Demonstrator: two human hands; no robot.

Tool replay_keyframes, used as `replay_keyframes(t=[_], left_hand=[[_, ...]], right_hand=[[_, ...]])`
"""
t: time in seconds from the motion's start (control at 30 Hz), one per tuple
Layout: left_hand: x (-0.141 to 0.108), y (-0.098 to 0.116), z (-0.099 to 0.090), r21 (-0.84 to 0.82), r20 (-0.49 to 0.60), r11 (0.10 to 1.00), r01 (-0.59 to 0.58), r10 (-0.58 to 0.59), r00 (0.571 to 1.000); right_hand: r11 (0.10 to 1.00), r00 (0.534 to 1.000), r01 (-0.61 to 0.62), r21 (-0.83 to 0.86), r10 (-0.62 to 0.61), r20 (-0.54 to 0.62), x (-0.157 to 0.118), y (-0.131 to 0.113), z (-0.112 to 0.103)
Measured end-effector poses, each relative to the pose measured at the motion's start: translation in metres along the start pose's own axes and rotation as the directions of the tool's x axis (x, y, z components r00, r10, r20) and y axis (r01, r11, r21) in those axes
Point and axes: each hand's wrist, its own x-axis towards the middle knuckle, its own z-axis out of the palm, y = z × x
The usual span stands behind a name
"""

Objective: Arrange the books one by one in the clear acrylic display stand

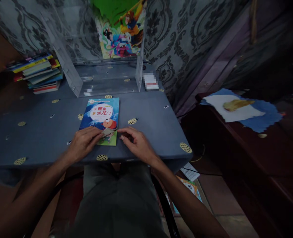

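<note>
A blue picture book [102, 112] with red title characters lies on the dark blue-grey tablecloth [151, 132]. Over its lower left part rests my left hand [85, 142], its fingers closed on a small pale piece [108, 132] that looks like paper or card. My right hand [136, 141] is at the book's lower right edge, index finger stretched toward the pale piece and thumb apart from it. Nothing shows between the fingers of that hand.
Behind the book stands a clear acrylic stand [69, 72] with a colourful poster above. A stack of books [41, 74] is at the back left. A phone-sized item [150, 81] lies back right. A dark bench [255, 142] with a blue cloth [268, 115] is at the right.
</note>
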Motion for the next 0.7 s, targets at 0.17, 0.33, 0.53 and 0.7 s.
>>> replay_keyframes(t=[0.17,0.33,0.53,0.7], left_hand=[[0.005,0.002,-0.004,-0.11,0.038,0.984,0.144,-0.14,0.989],[0.012,0.001,-0.012,-0.225,0.143,0.939,0.26,-0.232,0.962],[0.007,-0.003,-0.01,-0.265,0.174,0.926,0.267,-0.227,0.958],[-0.004,-0.003,0.0,0.009,0.225,1.0,-0.026,0.023,0.974]], right_hand=[[0.995,0.988,0.096,-0.03,-0.091,0.123,0.023,0.006,-0.007],[0.99,0.97,0.144,-0.001,-0.141,0.199,0.055,0.014,-0.005],[0.964,0.942,-0.019,0.264,-0.071,0.328,0.075,0.03,-0.005],[0.964,0.915,0.084,0.252,-0.175,0.363,0.075,0.03,-0.015]])
